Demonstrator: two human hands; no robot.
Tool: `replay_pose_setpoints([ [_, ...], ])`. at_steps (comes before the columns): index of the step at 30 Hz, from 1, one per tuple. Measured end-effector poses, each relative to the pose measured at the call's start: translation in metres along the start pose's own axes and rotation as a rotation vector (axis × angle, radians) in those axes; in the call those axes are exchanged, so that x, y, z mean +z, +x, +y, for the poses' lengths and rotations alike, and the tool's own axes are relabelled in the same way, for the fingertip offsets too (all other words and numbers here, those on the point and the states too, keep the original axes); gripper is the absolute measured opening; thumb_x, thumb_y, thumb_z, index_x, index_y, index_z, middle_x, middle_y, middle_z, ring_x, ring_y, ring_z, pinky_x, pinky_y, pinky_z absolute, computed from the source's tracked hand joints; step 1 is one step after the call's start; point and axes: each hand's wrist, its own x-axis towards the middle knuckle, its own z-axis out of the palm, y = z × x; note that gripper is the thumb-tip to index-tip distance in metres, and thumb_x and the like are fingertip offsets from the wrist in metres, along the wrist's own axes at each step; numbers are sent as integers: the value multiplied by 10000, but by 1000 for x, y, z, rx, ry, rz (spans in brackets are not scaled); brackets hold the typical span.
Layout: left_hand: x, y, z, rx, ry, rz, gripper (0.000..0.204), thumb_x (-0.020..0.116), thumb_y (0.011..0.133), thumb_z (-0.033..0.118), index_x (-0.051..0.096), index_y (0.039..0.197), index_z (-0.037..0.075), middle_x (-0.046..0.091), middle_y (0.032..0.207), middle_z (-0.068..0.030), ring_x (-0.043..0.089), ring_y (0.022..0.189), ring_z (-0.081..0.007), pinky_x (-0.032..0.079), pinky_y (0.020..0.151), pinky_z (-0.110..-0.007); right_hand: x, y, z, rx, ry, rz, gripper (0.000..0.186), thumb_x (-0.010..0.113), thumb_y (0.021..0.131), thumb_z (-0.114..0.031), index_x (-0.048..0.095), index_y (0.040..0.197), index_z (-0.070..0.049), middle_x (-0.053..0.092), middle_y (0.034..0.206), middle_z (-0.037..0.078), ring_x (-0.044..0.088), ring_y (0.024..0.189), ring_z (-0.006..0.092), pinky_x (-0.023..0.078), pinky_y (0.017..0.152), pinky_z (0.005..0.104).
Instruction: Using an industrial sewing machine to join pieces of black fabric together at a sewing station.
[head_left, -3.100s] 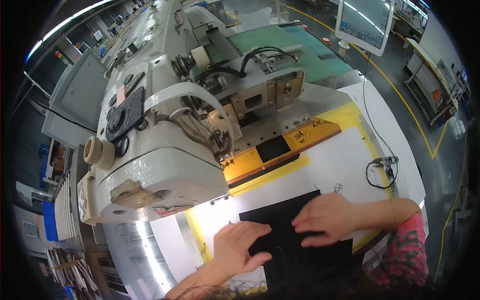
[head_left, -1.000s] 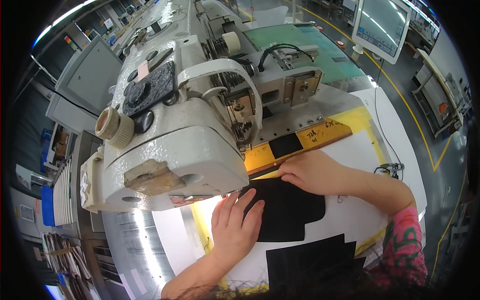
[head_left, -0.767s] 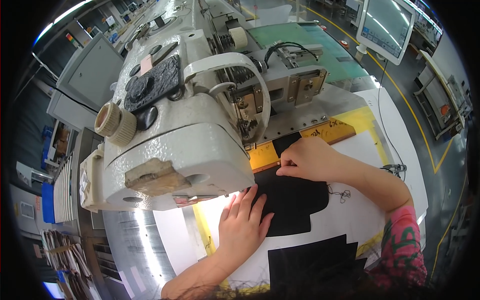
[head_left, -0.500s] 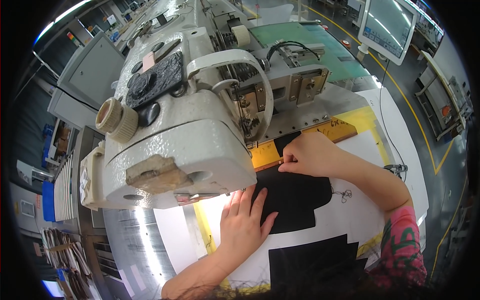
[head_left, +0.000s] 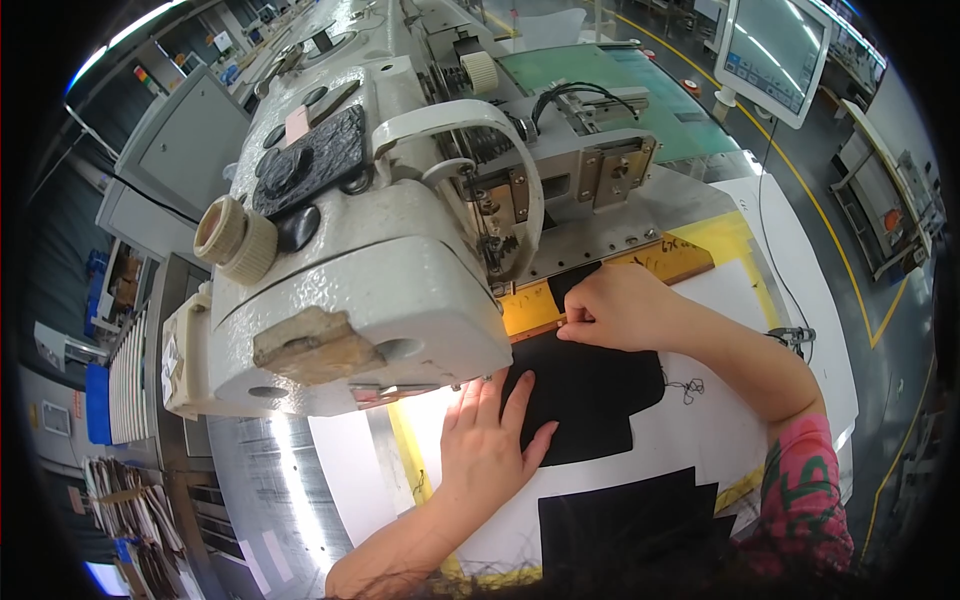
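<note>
A black fabric piece (head_left: 590, 400) lies on the white work surface, under the front of a large off-white sewing machine (head_left: 370, 300). My left hand (head_left: 490, 440) rests flat on its left part, fingers spread. The tips of some of those fingers are hidden beneath the machine head. Along the fabric's far edge runs a yellow template bar (head_left: 640, 268), and a black strip (head_left: 572, 287) crosses it. My right hand (head_left: 620, 308) is closed there, thumb and forefinger pinched together at the fabric by the bar; the other fingers are curled under.
More black fabric pieces (head_left: 630, 520) lie stacked nearest me. Loose dark thread (head_left: 688, 390) trails beside the worked piece. A metal clamp assembly (head_left: 600, 170) stands behind the bar. A touch screen (head_left: 775, 55) is at the far right, with a cable (head_left: 765, 200) hanging below it.
</note>
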Motion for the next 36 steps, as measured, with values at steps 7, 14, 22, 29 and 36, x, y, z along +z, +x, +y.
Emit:
replay_pose_setpoints([
  [7, 1, 3, -2, 23, -15, 24, 596, 734, 741, 340, 557, 1254, 95, 430, 1390, -144, 436, 1268, -328, 382, 953, -417, -1, 0, 0, 18, -6, -28, 279, 690, 808, -328, 653, 725, -63, 651, 679, 70, 638, 646, 253, 481, 608, 363],
  [14, -3, 7, -3, 22, 33, 17, 645, 756, 689, 338, 551, 1258, 112, 448, 1371, -118, 470, 1213, -310, 396, 914, -418, 0, -8, 8, 36, -126, 55, 320, 691, 802, -395, 653, 706, -92, 626, 656, 67, 629, 673, 266, 475, 624, 388],
  [22, -5, 9, 1, 24, 69, -13, 638, 728, 709, 342, 540, 1274, 111, 447, 1381, -110, 437, 1250, -305, 372, 945, -424, -14, -18, 21, 90, -153, 37, 327, 696, 797, -399, 644, 707, -89, 619, 666, 70, 625, 683, 266, 462, 620, 389],
  [29, 0, 8, 0, 18, 76, 13, 625, 716, 729, 335, 534, 1272, 84, 445, 1390, -131, 419, 1273, -322, 365, 964, -434, 14, -25, -18, -242, -522, 173, 246, 601, 808, -234, 604, 986, -64, 606, 1054, 66, 577, 1004, 211, 460, 803, 365],
  [36, 1, 6, 3, 6, 26, 16, 618, 716, 740, 304, 522, 1263, 39, 426, 1410, -153, 394, 1303, -330, 347, 994, -438, 58, -35, -24, -436, -526, 274, 398, 517, 834, -195, 572, 1198, -42, 557, 1242, 67, 516, 1148, 201, 411, 947, 363],
])
